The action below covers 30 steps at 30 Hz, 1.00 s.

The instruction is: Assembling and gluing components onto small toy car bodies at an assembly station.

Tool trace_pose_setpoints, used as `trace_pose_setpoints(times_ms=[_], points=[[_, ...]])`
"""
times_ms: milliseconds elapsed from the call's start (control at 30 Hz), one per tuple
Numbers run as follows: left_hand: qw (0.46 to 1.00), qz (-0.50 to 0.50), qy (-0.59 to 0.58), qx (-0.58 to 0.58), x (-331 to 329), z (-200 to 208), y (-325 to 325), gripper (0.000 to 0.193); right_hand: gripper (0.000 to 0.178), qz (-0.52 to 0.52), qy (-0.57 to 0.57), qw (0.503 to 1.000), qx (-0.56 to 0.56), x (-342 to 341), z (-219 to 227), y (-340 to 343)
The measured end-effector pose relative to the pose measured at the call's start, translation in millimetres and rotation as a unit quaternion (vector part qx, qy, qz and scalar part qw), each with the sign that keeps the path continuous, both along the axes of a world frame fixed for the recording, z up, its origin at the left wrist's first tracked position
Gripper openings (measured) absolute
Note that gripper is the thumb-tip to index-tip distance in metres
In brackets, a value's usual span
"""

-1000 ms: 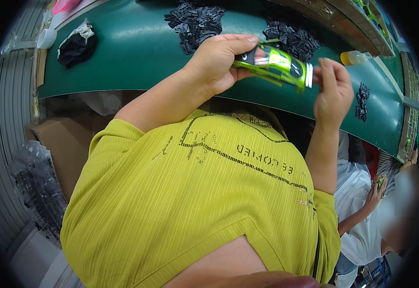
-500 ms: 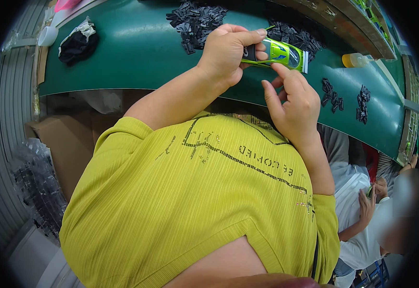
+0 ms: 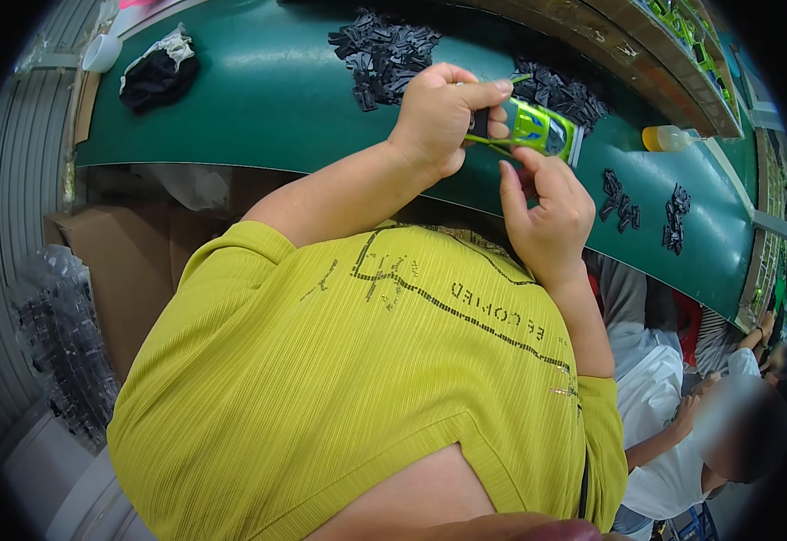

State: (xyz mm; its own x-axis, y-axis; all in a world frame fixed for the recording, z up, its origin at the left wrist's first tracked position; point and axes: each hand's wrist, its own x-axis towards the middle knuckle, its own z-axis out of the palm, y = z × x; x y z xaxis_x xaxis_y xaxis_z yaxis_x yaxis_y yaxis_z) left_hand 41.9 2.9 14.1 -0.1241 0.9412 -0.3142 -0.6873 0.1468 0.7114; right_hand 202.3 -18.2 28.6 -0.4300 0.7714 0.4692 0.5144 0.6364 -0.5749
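Up on the person's head over there, the left fisheye camera peers steeply down: ribbed yellow-green fabric shirt (image 3: 357,379) close below, bare left hand (image 3: 439,117) and bare right hand (image 3: 551,212) farther out, long smooth green table (image 3: 258,90) beyond.

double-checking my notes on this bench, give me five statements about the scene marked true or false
1. The left hand holds a green toy car. True.
2. The right hand rests on the black-and-white cloth. False: it is at the near side of the car.
3. Black parts lie in heaps on the green table. True.
4. The cloth lies to the right of both hands. False: it lies well to their left.
5. The wearer's shirt is yellow-green. True.
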Motion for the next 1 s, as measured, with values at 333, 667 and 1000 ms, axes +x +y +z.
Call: trace_pose_setpoints(times_ms=[333, 667, 1000], points=[[0.999, 0.034, 0.001, -0.023, 0.1, 9.4, 5.0, 0.021, 0.015, 0.027, 0.09, 0.991, -0.099, -6.7, -8.5, -7.0], [0.998, -0.001, -0.052, -0.038, -5.4, 8.2, 4.5, 0.017, 0.012, 0.01, 0.097, 0.994, -0.047, -2.3, -0.1, -0.3], [0.997, 0.018, -0.051, -0.062, 3.2, 7.8, 0.6, 0.014, 0.008, 0.048, 0.077, 0.996, -0.003, -0.8, -3.8, 6.2]])
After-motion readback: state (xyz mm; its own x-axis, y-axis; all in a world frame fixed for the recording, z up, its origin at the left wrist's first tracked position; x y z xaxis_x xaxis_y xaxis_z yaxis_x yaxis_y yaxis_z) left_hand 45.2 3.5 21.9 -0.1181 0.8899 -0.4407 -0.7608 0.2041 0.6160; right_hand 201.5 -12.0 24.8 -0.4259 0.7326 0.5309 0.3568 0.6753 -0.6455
